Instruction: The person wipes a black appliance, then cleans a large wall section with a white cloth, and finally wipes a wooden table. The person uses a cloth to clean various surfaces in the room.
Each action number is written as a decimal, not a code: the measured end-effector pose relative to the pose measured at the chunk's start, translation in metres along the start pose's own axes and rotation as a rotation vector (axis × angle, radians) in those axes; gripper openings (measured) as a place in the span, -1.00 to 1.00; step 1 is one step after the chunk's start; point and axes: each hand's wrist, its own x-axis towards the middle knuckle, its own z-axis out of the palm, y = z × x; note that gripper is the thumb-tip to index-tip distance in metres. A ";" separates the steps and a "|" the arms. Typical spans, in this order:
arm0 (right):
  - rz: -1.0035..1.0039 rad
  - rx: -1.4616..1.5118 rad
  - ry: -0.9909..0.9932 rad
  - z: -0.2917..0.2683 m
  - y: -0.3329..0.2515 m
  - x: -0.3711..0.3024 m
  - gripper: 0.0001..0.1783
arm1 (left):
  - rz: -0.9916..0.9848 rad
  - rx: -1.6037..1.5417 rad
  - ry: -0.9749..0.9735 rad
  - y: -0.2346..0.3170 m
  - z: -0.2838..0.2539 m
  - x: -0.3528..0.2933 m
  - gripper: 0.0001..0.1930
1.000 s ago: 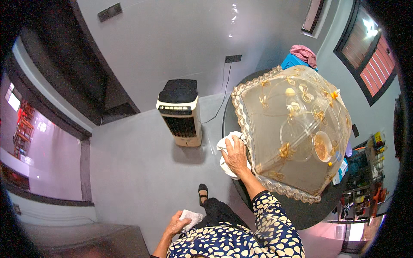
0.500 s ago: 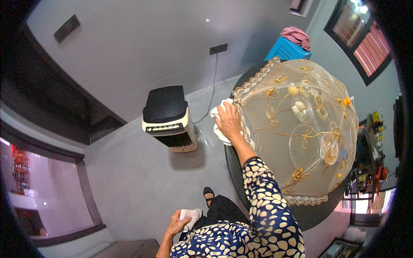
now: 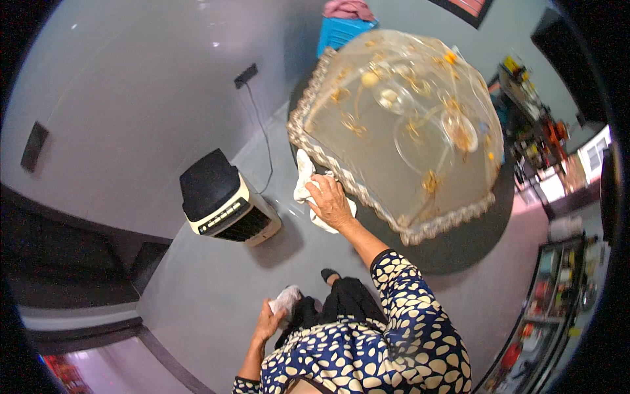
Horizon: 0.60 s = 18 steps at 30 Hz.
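Near the middle of the frame, the right hand point(image 3: 333, 207) has its grip bent over a bunched white cloth point(image 3: 304, 172), fingers close together on it, at the left rim of the dark round bench point(image 3: 459, 253) and just beside the lace edge of a sheer food cover point(image 3: 367, 167). At lower centre, the left hand point(image 3: 267, 322) has its grip clamped on a pale crumpled wad point(image 3: 287, 299) near the black trousers point(image 3: 354, 302), while an air cooler point(image 3: 220, 190) stands left of centre.
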 end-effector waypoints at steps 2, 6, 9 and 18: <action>0.050 -0.033 -0.004 -0.015 -0.005 -0.027 -0.46 | 0.051 -0.045 -0.067 0.000 -0.017 0.006 -0.52; 0.167 -0.078 0.009 -0.041 -0.018 -0.074 -0.46 | 0.144 -0.054 -0.162 0.047 -0.046 0.000 -0.55; 0.227 -0.097 -0.005 -0.061 -0.024 -0.109 -0.45 | 0.157 0.028 -0.202 0.053 -0.056 0.000 -0.57; 0.440 -0.194 -0.018 -0.122 -0.025 -0.201 -0.49 | 0.213 0.053 -0.198 0.050 -0.077 0.008 -0.62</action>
